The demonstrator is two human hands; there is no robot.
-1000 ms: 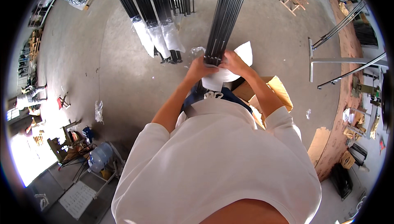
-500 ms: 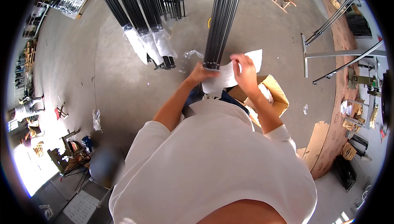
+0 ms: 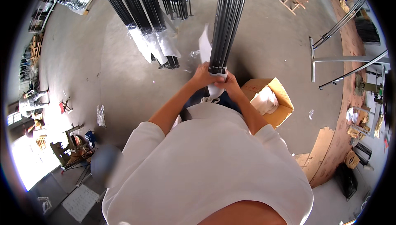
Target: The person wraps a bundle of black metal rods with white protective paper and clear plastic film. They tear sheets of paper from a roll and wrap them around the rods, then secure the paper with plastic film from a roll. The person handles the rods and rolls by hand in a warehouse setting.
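Observation:
A bundle of black metal tubes (image 3: 227, 23) stands in front of me, its near end between my hands. A thin white wrapping sheet (image 3: 205, 45) goes around that end; one flap sticks up on the left and another part hangs below at my waist. My left hand (image 3: 202, 77) is closed on the sheet and the bundle's left side. From the right, my right hand (image 3: 229, 86) presses the sheet against the tube end, fingers closed. The fingertips of both hands nearly meet there, and the tubes partly hide the sheet.
An open cardboard box (image 3: 285, 106) with white sheets inside stands right of my legs. More black tube bundles (image 3: 138, 6) with white-wrapped ends lean at the far left. A small wooden stool (image 3: 295, 2) and a metal frame (image 3: 312, 60) stand to the right.
The white sheet has gone from spreading out on the right to wrapping around the tube end, with a flap on the left. My right hand has come down and in beside the left.

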